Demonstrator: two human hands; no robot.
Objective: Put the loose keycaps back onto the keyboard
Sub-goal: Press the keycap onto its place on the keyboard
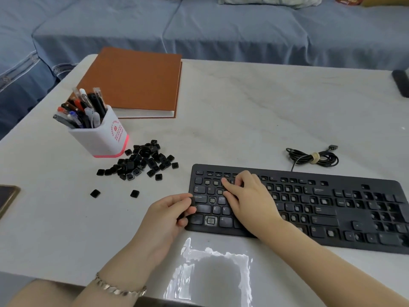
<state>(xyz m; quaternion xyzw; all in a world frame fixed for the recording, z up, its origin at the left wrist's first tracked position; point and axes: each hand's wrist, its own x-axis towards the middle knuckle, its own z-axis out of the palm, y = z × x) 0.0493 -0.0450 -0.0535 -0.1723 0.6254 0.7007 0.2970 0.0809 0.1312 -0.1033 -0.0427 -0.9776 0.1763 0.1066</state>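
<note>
A black keyboard (332, 209) lies on the white table, with many bare key sockets showing. A pile of loose black keycaps (141, 161) sits to its left, and two single keycaps (95, 193) lie apart nearer the front. My left hand (170, 214) is at the keyboard's left edge, its curled fingers gripping that edge; something dark shows between thumb and fingers, but I cannot make it out. My right hand (245, 196) rests over the keyboard's left part, with fingertips pressing down near the number row. Whether a keycap lies under those fingertips is hidden.
A white pen holder (104, 138) full of pens stands just behind the keycap pile. A brown book (135, 83) lies further back. The keyboard's coiled cable (314, 157) lies behind it. A dark object (6, 198) sits at the left table edge, another (401, 83) at the right.
</note>
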